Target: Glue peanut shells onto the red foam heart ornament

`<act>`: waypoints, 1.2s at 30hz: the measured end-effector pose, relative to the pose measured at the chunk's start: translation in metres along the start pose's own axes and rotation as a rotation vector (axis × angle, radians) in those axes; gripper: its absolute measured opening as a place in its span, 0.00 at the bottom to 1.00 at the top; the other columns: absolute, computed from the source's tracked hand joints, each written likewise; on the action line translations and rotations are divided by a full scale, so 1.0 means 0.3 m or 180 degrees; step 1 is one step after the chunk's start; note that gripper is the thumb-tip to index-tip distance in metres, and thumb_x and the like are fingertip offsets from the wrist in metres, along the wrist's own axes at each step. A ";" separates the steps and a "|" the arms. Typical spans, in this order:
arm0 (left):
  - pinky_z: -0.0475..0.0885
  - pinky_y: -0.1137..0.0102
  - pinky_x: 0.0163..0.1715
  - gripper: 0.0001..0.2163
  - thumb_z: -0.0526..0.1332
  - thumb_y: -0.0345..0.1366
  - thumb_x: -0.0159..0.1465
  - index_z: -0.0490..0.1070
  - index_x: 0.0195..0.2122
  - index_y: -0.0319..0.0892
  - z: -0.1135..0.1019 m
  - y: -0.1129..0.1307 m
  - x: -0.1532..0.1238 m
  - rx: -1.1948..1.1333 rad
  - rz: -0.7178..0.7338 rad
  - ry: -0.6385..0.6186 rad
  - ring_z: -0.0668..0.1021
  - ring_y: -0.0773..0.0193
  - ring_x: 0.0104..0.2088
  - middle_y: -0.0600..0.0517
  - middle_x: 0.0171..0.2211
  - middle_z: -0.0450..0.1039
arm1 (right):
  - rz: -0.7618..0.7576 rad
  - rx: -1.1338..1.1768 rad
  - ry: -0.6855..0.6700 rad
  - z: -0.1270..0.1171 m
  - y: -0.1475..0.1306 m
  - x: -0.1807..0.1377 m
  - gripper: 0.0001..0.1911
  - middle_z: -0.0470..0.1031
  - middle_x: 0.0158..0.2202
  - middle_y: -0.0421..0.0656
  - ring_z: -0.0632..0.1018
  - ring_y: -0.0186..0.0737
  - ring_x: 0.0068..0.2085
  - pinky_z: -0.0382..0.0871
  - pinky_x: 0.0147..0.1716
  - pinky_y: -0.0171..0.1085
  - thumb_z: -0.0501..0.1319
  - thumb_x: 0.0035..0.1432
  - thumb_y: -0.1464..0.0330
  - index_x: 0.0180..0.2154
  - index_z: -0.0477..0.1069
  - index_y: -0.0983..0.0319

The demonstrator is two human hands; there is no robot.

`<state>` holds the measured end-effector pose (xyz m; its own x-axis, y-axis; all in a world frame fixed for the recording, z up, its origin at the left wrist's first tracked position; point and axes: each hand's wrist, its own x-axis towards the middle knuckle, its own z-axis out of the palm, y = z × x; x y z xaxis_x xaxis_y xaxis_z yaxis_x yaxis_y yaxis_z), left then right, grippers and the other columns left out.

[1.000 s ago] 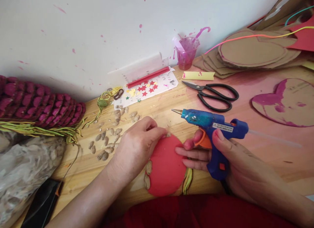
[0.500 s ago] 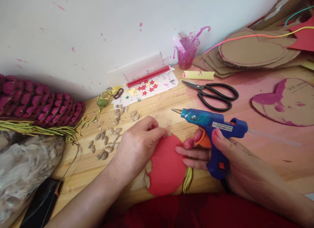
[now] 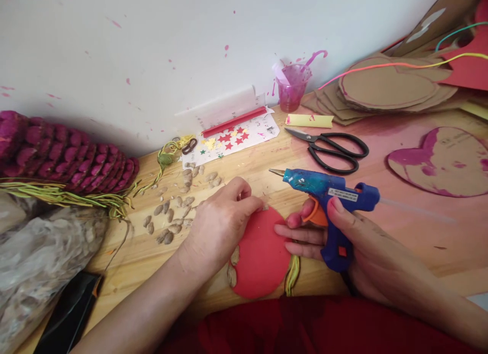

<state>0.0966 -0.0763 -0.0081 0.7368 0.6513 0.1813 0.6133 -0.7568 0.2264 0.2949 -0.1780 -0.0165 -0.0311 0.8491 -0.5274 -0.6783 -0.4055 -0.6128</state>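
Note:
My left hand is closed at the upper edge of a red round cutout, its fingers pinching a peanut whose small tan end shows past the fingertips. Two unshelled peanuts sit along the cutout's left edge. In my right hand is a blue hot glue gun, nozzle pointing left above the table. That hand's outstretched lower fingers touch the cutout's right side. Yellow-green yarn strands hang out at its lower right. Loose peanuts lie left of my left hand.
Black-handled scissors lie beyond the glue gun. Paper stars rest on a white sheet near the wall, beside a pink-stained cup. Cardboard cutouts are stacked at the back right. A plastic bag sits left, near magenta strung pieces.
The view has shifted slightly, so the table things appear a little displaced. Both hands keep nearly the same pose at the red cutout, and the glue gun stays in my right hand.

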 end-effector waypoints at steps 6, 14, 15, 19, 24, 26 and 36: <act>0.66 0.73 0.30 0.10 0.55 0.32 0.70 0.77 0.38 0.47 0.000 0.012 -0.003 -0.0001 -0.0089 -0.0073 0.72 0.68 0.33 0.54 0.37 0.69 | -0.0072 -0.0136 -0.0035 0.003 -0.001 -0.007 0.16 0.83 0.39 0.44 0.84 0.55 0.47 0.79 0.46 0.50 0.62 0.62 0.53 0.38 0.76 0.58; 0.71 0.72 0.36 0.10 0.55 0.30 0.70 0.77 0.44 0.45 -0.012 -0.004 -0.001 -0.0397 -0.0044 -0.0059 0.75 0.67 0.35 0.53 0.38 0.71 | -0.0081 -0.0096 -0.0011 0.006 0.005 -0.016 0.16 0.83 0.38 0.46 0.83 0.56 0.48 0.77 0.48 0.51 0.62 0.62 0.52 0.35 0.73 0.59; 0.72 0.72 0.38 0.11 0.55 0.28 0.70 0.76 0.47 0.45 -0.018 -0.006 -0.005 -0.0522 -0.0050 0.0004 0.76 0.67 0.37 0.52 0.39 0.71 | -0.0099 -0.0098 -0.0036 0.009 0.005 -0.018 0.16 0.83 0.39 0.46 0.83 0.56 0.48 0.77 0.48 0.50 0.62 0.62 0.52 0.35 0.73 0.59; 0.75 0.70 0.43 0.17 0.51 0.21 0.68 0.73 0.52 0.40 -0.031 0.008 -0.050 -0.0757 -0.0125 0.0360 0.77 0.66 0.43 0.47 0.44 0.73 | -0.0177 -0.0082 -0.0139 0.011 0.003 -0.020 0.16 0.82 0.38 0.45 0.83 0.55 0.49 0.77 0.48 0.50 0.62 0.62 0.53 0.35 0.73 0.59; 0.74 0.61 0.55 0.27 0.48 0.16 0.63 0.66 0.60 0.41 0.012 0.054 -0.137 -0.0392 -0.0002 0.0390 0.73 0.59 0.57 0.42 0.57 0.69 | -0.0146 0.0025 -0.0182 -0.001 0.012 -0.016 0.14 0.83 0.36 0.45 0.84 0.51 0.46 0.76 0.50 0.52 0.63 0.62 0.54 0.36 0.73 0.58; 0.73 0.57 0.57 0.29 0.47 0.16 0.63 0.63 0.63 0.40 0.032 0.068 -0.157 -0.0205 0.0085 0.0294 0.71 0.57 0.60 0.41 0.59 0.67 | -0.0159 0.0048 -0.0218 -0.005 0.016 -0.015 0.14 0.83 0.36 0.44 0.84 0.50 0.46 0.75 0.51 0.52 0.62 0.62 0.54 0.36 0.73 0.58; 0.69 0.54 0.61 0.21 0.51 0.24 0.69 0.61 0.64 0.34 0.025 0.099 -0.137 0.0149 0.0217 -0.0107 0.69 0.52 0.60 0.40 0.60 0.67 | -0.0155 -0.0064 0.0018 0.008 0.002 -0.039 0.13 0.83 0.36 0.44 0.84 0.54 0.46 0.77 0.49 0.51 0.65 0.60 0.55 0.34 0.76 0.58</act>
<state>0.0867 -0.1261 -0.0161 0.7860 0.5965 0.1623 0.5733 -0.8016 0.1696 0.2933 -0.1873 -0.0093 0.0059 0.8661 -0.4999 -0.6639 -0.3704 -0.6497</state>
